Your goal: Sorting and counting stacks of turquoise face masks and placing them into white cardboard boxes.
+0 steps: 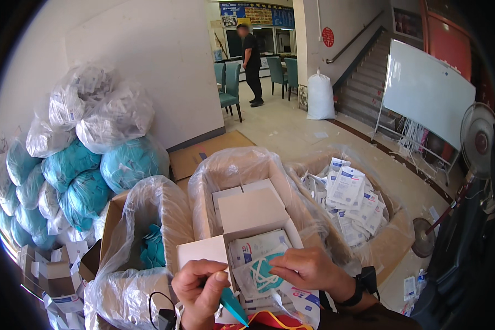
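Note:
Both my hands are over an open white cardboard box that holds flat printed packets. My left hand is closed at the box's left side, thumb against the fingers. A narrow teal piece, seemingly a folded face mask, sticks out below its thumb. My right hand is closed in a pinch, its fingertips at the edge of a teal face mask with white ear loops. Whether it grips that mask cannot be made out. A white and blue packet lies below my right hand.
Plastic-lined cartons stand around: one with teal masks at left, one behind, one heaped with white packets at right. Filled bags pile against the left wall. A fan and whiteboard stand right. A person stands farther back.

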Demonstrator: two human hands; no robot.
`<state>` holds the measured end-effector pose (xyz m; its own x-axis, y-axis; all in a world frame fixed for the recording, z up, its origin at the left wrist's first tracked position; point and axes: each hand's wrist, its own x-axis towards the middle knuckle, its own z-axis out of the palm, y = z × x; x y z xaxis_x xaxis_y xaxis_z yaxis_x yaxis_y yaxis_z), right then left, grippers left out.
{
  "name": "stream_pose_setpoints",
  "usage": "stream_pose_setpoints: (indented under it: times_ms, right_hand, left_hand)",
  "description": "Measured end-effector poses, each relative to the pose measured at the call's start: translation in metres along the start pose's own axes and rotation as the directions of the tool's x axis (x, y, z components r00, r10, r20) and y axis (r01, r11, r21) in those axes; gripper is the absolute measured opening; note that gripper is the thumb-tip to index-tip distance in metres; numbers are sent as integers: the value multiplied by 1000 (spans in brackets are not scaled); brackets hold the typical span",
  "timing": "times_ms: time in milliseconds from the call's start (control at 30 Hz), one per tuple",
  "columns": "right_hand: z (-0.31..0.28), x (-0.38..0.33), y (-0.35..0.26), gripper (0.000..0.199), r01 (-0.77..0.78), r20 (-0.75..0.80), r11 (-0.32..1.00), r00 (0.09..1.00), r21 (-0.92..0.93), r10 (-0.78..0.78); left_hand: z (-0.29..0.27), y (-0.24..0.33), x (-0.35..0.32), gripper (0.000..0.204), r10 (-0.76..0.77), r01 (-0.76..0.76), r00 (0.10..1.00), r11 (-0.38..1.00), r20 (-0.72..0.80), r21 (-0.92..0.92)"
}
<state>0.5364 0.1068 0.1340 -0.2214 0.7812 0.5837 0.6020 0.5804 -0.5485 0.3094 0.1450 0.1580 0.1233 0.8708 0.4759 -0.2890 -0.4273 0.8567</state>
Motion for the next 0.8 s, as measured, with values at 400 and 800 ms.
stream_pose_setpoints:
  times_ms: [400,800]
  right_hand:
    - [3,-2,10,15,31,-21,998,999,54,-29]
    - [1,-4,9,15,8,-14,997,1000,74,-7]
  left_hand:
    - [-6,-18,15,29,143,-156,986,972,-86,-173]
    - [-11,-24,20,45,262,-265,964,950,-38,-164]
